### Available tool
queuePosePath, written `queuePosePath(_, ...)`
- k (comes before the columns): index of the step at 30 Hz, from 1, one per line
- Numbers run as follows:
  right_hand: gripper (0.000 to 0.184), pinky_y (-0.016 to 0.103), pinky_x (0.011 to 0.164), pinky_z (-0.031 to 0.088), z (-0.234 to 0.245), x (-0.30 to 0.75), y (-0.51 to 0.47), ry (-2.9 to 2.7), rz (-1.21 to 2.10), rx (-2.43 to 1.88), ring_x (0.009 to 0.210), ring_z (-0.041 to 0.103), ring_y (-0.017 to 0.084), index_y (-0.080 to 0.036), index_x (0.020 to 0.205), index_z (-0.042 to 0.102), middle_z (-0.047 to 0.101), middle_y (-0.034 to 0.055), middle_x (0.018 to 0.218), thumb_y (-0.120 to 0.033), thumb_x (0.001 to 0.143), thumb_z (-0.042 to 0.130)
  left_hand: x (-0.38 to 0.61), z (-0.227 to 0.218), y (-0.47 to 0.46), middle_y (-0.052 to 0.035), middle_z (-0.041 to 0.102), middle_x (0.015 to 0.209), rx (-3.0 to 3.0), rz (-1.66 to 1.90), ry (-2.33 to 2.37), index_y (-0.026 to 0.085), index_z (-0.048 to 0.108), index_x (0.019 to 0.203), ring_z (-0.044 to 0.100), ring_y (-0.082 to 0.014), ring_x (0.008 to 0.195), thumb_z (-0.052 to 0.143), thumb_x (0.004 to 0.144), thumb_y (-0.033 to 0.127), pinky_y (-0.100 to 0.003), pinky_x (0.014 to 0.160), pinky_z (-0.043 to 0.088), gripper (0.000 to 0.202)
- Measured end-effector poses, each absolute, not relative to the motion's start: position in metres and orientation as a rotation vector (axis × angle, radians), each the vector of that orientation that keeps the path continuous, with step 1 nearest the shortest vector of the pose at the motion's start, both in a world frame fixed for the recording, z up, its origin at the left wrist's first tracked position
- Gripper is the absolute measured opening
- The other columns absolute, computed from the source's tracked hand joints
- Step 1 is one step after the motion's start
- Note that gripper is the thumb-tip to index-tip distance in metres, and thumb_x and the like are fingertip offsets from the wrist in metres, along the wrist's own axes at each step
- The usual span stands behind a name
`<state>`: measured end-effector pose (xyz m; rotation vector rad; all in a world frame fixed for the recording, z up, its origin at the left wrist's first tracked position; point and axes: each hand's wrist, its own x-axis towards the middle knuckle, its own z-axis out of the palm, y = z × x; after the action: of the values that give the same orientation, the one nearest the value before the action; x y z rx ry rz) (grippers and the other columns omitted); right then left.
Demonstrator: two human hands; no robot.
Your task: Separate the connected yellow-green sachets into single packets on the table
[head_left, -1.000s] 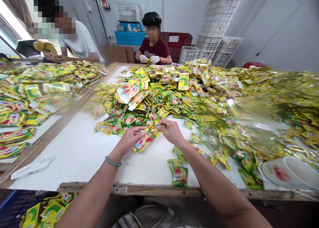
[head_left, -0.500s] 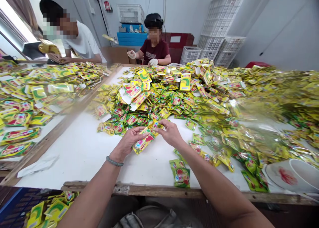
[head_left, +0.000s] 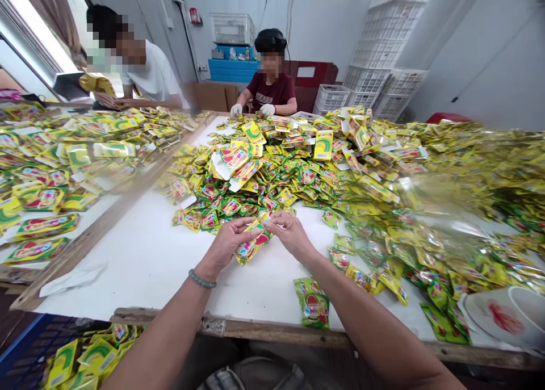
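A small yellow and green printed box with red fruit pictures is tilted just above the white tabletop. My left hand, with a beaded bracelet on its wrist, is closed round the box's side, thumb on the front. At the upper end, my right hand pinches the box's edge with thumb and forefinger. Its fingertips partly hide that end, so I cannot tell whether a sachet shows in it. Just beyond both hands lies a heap of yellow-green sachets. Two joined sachets lie near my right forearm.
Flat boxes top the heap. A wooden divider separates more boxes at left. A white tub stands at right. Below the table edge is a blue basket of boxes. Two people sit across, one wearing white gloves.
The yellow sachet at the box's upper end is now hidden by my right fingers, which have closed in on that end. The view has shifted slightly. The gloved person's raised hand has come down.
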<state>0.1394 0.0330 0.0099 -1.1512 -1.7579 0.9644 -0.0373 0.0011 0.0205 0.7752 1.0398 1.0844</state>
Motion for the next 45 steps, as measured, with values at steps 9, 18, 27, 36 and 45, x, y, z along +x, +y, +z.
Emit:
queuePosePath(9, 0.035, 0.049, 0.110, 0.023, 0.012, 0.132, 0.026, -1.789, 1.019, -1.212, 0.127, 0.036, 0.029, -0.025, 0.074, 0.077, 0.058, 0.0069, 0.127, -0.050, 0.090, 0.057, -0.035, 0.017, 0.001, -0.0038, 0.077, 0.076, 0.761, 1.125, 1.031, 0.013, 0.071, 0.099, 0.070, -0.0170, 0.064, 0.091, 0.052, 0.029, -0.026, 0.063, 0.053, 0.054)
queuePosePath(18, 0.035, 0.040, 0.091, 0.046, 0.009, 0.131, 0.029, -1.552, 1.087, -1.082, 0.112, 0.054, 0.026, -0.024, 0.097, 0.072, 0.062, 0.0084, 0.117, -0.050, 0.074, 0.073, -0.031, 0.021, 0.000, 0.0035, 0.070, 0.073, 0.824, 1.330, 1.033, 0.023, 0.052, 0.115, 0.064, -0.0141, 0.058, 0.085, 0.063, 0.036, -0.024, 0.058, 0.051, 0.063)
queuePosePath(27, 0.035, 0.031, 0.072, 0.049, 0.006, 0.132, 0.029, -1.576, 1.395, -0.909, 0.072, 0.057, 0.017, -0.020, 0.074, 0.068, 0.063, 0.0015, 0.074, -0.055, 0.077, 0.065, -0.037, 0.014, -0.002, 0.0025, 0.068, 0.087, 1.067, 1.206, 1.003, 0.024, 0.054, 0.109, 0.064, -0.0142, 0.073, 0.079, 0.070, 0.036, -0.024, 0.067, 0.051, 0.047)
queuePosePath(36, 0.033, 0.036, 0.084, 0.050, 0.020, 0.134, 0.021, -1.749, 1.166, -1.054, 0.089, 0.066, 0.023, -0.026, 0.103, 0.075, 0.074, 0.0025, 0.093, -0.048, 0.086, 0.057, -0.033, 0.016, -0.001, 0.0051, 0.068, 0.069, 0.937, 1.214, 1.065, 0.023, 0.045, 0.104, 0.063, -0.0134, 0.055, 0.083, 0.064, 0.040, -0.023, 0.055, 0.049, 0.058)
queuePosePath(45, 0.035, 0.034, 0.073, 0.052, 0.010, 0.124, 0.024, -1.211, 1.541, -1.026, 0.073, 0.065, 0.020, -0.022, 0.084, 0.079, 0.074, 0.0024, 0.075, -0.050, 0.064, 0.078, -0.031, 0.014, -0.001, 0.0022, 0.070, 0.069, 0.966, 1.235, 1.057, 0.020, 0.047, 0.102, 0.066, -0.0144, 0.057, 0.083, 0.064, 0.037, -0.024, 0.058, 0.051, 0.054)
